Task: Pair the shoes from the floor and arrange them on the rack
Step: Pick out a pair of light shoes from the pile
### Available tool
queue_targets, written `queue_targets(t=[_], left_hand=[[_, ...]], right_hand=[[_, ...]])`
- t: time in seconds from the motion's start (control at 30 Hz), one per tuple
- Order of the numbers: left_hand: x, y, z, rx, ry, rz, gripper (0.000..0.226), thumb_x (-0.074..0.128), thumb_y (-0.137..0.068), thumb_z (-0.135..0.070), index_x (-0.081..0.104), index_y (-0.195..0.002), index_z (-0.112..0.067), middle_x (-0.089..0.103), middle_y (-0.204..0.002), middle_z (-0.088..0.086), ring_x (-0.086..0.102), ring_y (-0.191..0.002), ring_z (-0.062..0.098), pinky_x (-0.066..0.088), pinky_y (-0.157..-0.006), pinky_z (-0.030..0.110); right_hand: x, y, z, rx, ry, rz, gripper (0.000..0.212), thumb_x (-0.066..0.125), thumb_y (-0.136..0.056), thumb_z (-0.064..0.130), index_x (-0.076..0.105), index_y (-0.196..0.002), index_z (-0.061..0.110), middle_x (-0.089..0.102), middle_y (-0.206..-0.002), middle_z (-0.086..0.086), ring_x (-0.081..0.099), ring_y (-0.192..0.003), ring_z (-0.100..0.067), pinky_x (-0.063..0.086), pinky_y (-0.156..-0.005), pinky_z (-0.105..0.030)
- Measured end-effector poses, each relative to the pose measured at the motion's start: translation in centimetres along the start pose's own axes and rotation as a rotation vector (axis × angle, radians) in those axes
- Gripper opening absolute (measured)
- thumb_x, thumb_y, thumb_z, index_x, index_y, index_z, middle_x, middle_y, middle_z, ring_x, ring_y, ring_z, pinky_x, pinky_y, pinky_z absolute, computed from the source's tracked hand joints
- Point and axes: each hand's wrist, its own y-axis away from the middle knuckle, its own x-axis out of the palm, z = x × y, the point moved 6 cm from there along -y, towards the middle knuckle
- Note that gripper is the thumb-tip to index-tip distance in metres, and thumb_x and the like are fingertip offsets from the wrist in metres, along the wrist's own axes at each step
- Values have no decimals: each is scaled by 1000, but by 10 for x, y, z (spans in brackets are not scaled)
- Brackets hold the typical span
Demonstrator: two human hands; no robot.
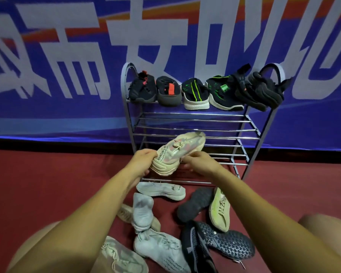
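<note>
Left hand (143, 164), right hand (202, 164) hold shoe (178, 151) before rack (193, 121).

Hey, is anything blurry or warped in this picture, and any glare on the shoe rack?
Head view: dim, bluish light; the blue banner with white characters looks soft and smeared, while the held beige knit sneaker is sharper. Head view, edges: wide-angle bend tilts the grey metal shoe rack; its chrome rods carry thin bright glints, no harsh glare.
</note>
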Motion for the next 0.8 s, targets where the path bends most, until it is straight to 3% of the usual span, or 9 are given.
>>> queue_targets(t=[0.07, 0.13, 0.2, 0.27, 0.3, 0.43, 0.57, 0.7, 0.8], left_hand=[[1, 2, -1, -35, 96, -5, 15, 55, -89, -24, 69, -90, -20, 54, -72, 0, 42, -55, 10, 29, -47, 20], [3, 3, -2, -78, 192, 26, 13, 55, -92, -21, 68, -95, -22, 57, -75, -1, 45, -57, 9, 31, -47, 19], [5, 5, -4, -112, 248, 88, 14, 59, -90, -18, 69, -99, -23, 59, -83, 2, 50, -61, 11, 33, -50, 20], [2, 5, -4, -128, 255, 124, 16, 61, -89, -17, 69, -100, -24, 61, -87, 4, 54, -63, 13, 32, -54, 22], [-1, 3, -4, -122, 250, 127, 17, 61, -90, -16, 69, -101, -25, 62, -86, 3, 56, -63, 13, 31, -55, 22], [-16, -15, -10, -91, 272, 112, 21, 59, -94, -14, 67, -109, -26, 67, -83, 0, 58, -65, 10, 32, -57, 23], [-28, -36, -17, -83, 237, 117, 22, 61, -95, -22, 65, -115, -29, 68, -89, -5, 57, -69, 7, 33, -58, 22], [-38, -51, -18, -76, 227, 136, 20, 63, -95, -26, 65, -115, -30, 69, -89, -9, 56, -72, 6, 32, -59, 22], [-39, -69, -13, -109, 255, 124, 17, 63, -95, -26, 66, -111, -32, 69, -87, -11, 56, -74, 6, 32, -60, 22]], right_hand=[[7, -4, 10, -47, -35, -58, 29, 57, -95, 21, 69, -103, -4, 73, -92, -17, 59, -57, -12, 48, -55, -25], [8, -9, 16, -105, -74, -128, 25, 60, -92, 24, 69, -106, 5, 74, -100, -12, 67, -70, -20, 54, -74, -38], [10, -13, 19, -130, -173, -131, 29, 63, -92, 23, 66, -118, 11, 73, -101, -3, 72, -80, -21, 57, -77, -32], [17, -16, 26, -170, -270, -54, 24, 62, -93, 16, 65, -117, 13, 73, -100, 3, 70, -82, -12, 53, -70, -17], [22, -18, 29, -185, -289, -3, 22, 62, -93, 12, 66, -114, 16, 73, -100, 5, 69, -85, -11, 53, -72, -17], [39, -38, 37, -230, -364, 158, 39, 64, -86, 3, 68, -122, 19, 75, -113, 1, 69, -109, -20, 53, -94, -33], [45, -63, 46, -241, -257, 260, 49, 70, -84, 1, 63, -129, 18, 73, -117, -5, 68, -102, -15, 51, -86, -27], [51, -89, 54, -212, -174, 297, 66, 75, -80, -5, 54, -136, 22, 73, -98, -6, 65, -84, -14, 50, -74, -25], [51, -108, 62, -212, -65, 291, 63, 79, -77, -2, 57, -131, 22, 73, -96, -4, 65, -79, -12, 51, -69, -21]])
